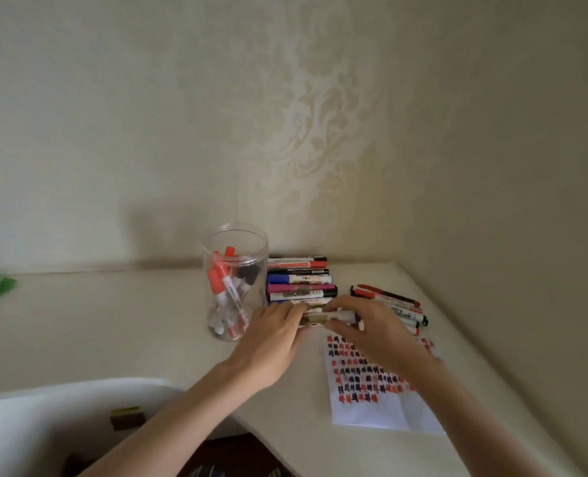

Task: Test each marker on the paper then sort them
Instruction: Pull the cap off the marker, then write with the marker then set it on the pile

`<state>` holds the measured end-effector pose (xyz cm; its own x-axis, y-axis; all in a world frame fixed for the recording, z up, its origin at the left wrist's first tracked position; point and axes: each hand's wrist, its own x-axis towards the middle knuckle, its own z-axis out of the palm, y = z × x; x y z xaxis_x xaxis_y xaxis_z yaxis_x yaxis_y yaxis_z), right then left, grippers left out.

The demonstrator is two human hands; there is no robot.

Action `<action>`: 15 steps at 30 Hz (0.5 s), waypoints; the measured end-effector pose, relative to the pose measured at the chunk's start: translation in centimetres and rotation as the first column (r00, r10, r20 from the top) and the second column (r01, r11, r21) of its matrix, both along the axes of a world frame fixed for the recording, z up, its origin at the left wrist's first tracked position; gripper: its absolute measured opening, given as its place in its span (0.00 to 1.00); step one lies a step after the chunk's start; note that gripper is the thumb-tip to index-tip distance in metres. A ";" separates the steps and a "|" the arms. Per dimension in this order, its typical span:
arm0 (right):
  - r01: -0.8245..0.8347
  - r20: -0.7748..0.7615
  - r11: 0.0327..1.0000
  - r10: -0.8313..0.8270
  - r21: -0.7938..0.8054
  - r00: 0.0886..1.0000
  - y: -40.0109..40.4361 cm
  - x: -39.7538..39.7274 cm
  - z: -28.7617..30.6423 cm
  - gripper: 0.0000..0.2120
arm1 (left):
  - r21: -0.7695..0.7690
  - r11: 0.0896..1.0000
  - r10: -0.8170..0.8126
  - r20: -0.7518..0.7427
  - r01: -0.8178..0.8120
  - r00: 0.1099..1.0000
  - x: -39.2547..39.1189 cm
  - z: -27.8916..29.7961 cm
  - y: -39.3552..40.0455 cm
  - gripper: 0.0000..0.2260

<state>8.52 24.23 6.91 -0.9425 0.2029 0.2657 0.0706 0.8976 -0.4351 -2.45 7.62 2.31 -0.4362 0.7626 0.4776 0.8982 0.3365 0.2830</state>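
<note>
Several markers stand in clear jar.

A single head-worn wide-angle view looks forward and down, close over the table, with the wall filling the frame's upper half.

Jar is stood on table, markers inside. Row of markers is laid just right of it, against the wall. Second marker group is set further right. Paper is laid in front of both groups.
</note>
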 end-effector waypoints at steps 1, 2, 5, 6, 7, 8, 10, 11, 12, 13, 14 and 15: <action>0.021 0.005 0.994 -0.021 -0.108 1.000 -0.2 0.7 0.7 0.09 | 0.006 1.000 -0.022 0.061 0.021 0.998 0.3 0.0 0.2 0.15; 0.063 -0.005 0.967 -0.066 -0.245 0.998 -0.3 1.3 1.0 0.08 | 0.020 0.999 -0.051 0.126 0.049 0.991 0.8 0.1 0.4 0.14; 0.145 -0.009 0.616 -0.241 -0.774 0.971 -1.3 3.3 0.3 0.14 | 0.075 0.989 -0.143 0.298 0.126 0.944 2.6 0.4 1.1 0.13; 0.145 0.013 0.472 -0.273 -0.870 0.962 -1.9 3.7 -0.4 0.15 | 0.075 0.988 -0.153 0.326 0.136 0.933 3.1 0.4 1.4 0.12; 0.141 0.025 0.387 -0.292 -0.911 0.956 -2.6 4.0 -1.0 0.15 | 0.073 0.986 -0.163 0.340 0.147 0.926 3.7 0.3 1.6 0.11; 0.147 0.030 0.367 -0.306 -0.918 0.952 -3.2 4.2 -1.8 0.14 | 0.071 0.984 -0.177 0.344 0.162 0.922 4.1 0.1 1.8 0.11; 0.167 0.027 0.402 -0.331 -0.900 0.943 -4.3 4.6 -2.7 0.11 | 0.065 0.980 -0.201 0.343 0.191 0.917 4.6 -0.5 1.8 0.13; 0.167 0.017 0.418 -0.340 -0.893 0.940 -4.5 4.7 -3.0 0.10 | 0.064 0.977 -0.213 0.351 0.204 0.912 4.6 -0.7 1.7 0.13; 0.158 0.006 0.425 -0.338 -0.891 0.941 -4.5 4.8 -3.1 0.09 | 0.069 0.974 -0.225 0.363 0.215 0.904 4.6 -0.9 1.6 0.14; 0.140 -0.008 0.429 -0.326 -0.892 0.945 -4.5 4.9 -3.1 0.09 | 0.073 0.972 -0.236 0.377 0.225 0.896 4.5 -1.0 1.6 0.14; 0.123 -0.023 0.436 -0.315 -0.891 0.949 -4.5 5.0 -3.0 0.09 | 0.075 0.971 -0.239 0.390 0.228 0.889 4.5 -1.0 1.6 0.14; 0.110 -0.036 0.448 -0.306 -0.887 0.951 -4.4 5.0 -2.9 0.10 | 0.081 0.970 -0.243 0.403 0.230 0.882 4.5 -0.9 1.6 0.14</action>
<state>13.53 19.86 3.97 -0.7978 0.6024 -0.0237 0.0410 0.0151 -0.9990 2.06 9.19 1.42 -0.4053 0.8559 0.3211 0.7534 0.1138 0.6476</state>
